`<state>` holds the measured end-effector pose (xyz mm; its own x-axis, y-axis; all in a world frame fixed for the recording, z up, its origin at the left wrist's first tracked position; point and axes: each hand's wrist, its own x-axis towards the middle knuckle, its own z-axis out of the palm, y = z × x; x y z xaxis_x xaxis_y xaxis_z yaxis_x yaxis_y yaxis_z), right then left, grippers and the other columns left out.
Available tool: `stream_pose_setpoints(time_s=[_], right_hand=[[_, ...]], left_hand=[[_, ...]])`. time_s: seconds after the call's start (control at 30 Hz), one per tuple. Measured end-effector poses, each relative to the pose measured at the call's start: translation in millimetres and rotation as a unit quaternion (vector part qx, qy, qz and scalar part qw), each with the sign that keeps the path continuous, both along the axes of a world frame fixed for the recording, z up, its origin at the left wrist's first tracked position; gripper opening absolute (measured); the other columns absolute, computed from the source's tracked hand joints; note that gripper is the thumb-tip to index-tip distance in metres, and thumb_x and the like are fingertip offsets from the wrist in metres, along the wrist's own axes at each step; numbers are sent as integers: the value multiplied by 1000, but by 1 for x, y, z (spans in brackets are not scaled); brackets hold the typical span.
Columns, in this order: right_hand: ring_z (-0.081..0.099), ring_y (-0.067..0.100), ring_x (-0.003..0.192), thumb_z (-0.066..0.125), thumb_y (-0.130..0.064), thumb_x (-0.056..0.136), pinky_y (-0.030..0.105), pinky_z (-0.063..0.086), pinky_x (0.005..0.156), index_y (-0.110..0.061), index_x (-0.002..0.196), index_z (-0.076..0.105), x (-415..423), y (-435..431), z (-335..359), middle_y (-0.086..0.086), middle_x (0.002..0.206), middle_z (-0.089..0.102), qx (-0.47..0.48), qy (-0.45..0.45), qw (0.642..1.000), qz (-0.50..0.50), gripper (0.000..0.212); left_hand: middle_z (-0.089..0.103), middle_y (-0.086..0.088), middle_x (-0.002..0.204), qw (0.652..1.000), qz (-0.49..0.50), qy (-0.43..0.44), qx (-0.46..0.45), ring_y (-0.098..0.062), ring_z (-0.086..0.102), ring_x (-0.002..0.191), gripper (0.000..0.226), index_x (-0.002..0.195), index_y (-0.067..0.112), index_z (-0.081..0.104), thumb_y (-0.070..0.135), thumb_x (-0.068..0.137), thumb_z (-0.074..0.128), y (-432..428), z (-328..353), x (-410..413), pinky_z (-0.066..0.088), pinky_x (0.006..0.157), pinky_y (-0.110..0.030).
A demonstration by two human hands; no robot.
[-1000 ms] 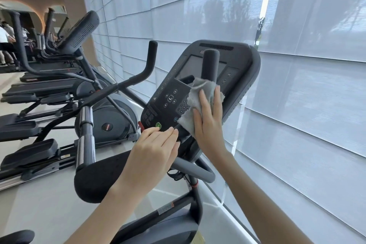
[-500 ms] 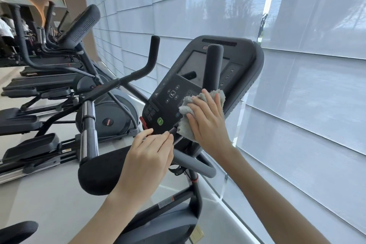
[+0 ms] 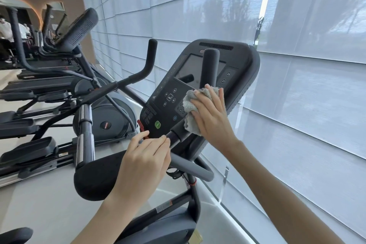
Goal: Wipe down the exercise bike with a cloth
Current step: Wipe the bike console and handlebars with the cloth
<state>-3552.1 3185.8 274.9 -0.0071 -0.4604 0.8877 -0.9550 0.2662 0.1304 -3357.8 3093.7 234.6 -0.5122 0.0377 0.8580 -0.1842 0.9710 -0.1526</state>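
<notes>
A gym floor by a shaded window wall (image 3: 297, 105): I am at the exercise bike (image 3: 174, 222), largest thing ahead of my hands, with its console (image 3: 239, 69) tilted up toward me and a row of other machines (image 3: 59, 85) running away past my left hand.

The step in hand, as I judge it, is the wiping of the console face. My right hand (image 3: 213, 117) lies flat with fingers spread, pressing the grey cloth (image 3: 191, 109) against the lower right of the button panel (image 3: 168, 103), just beside the upright handlebar grip (image 3: 211, 65) that stands in front of the screen (image 3: 190, 67). The cloth is bunched under my palm, its edges showing left of and below the fingers. My left hand (image 3: 144, 162) is loosely curled, fingertips resting on the console's bottom edge, just below the green button (image 3: 157, 125) and touching the red tab (image 3: 141, 126); it appears to steady the console and grips nothing I can make out.

The next move, I would say, calls for sliding the cloth on across the keys and up to the screen with light pressure, so no button is pushed hard, then working round the grip and down to the padded handlebar (image 3: 95, 178) beneath my left hand.

Of containers, I see none near either hand: no bucket, bottle or bin in view.
</notes>
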Motion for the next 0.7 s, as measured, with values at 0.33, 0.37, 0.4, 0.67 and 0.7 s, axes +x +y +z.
stream_pose_setpoints(time_s=[0.33,0.37,0.4,0.67,0.7], right_hand=[[39,30,128,41,-15,99,49,31,108,6,117,58,34,3,-26,16,127,54,4,-78,983,164,33],[38,28,128,40,-15,99,43,29,111,6,117,58,25,6,-12,16,128,53,-12,-77,984,163,33],[37,27,128,41,-15,99,38,25,113,7,116,58,15,8,5,17,128,53,-42,-76,985,151,33],[17,32,141,53,-19,95,43,15,116,-5,136,42,-36,-22,61,20,147,26,-122,-166,975,81,45],[14,27,142,52,-19,95,40,15,117,-10,140,36,-32,-25,53,18,149,19,-127,-199,966,100,49]], left_hand=[[74,-5,88,1000,0,12,-10,-17,69,78,19,86,5,74,10,86,57,0,2,-2,44,95,-40],[74,-5,88,1000,-2,13,-8,-16,69,78,18,88,4,75,10,86,57,-1,2,-2,44,95,-40],[74,-4,89,1000,-3,13,-6,-16,69,78,18,89,4,75,11,86,58,-1,1,-2,44,95,-40],[74,-2,87,1000,-9,14,1,-14,68,76,20,87,6,75,13,88,57,-4,2,-4,44,97,-39],[74,-2,87,1000,-10,13,2,-14,68,76,20,87,6,75,13,88,57,-4,1,-4,44,97,-39]])
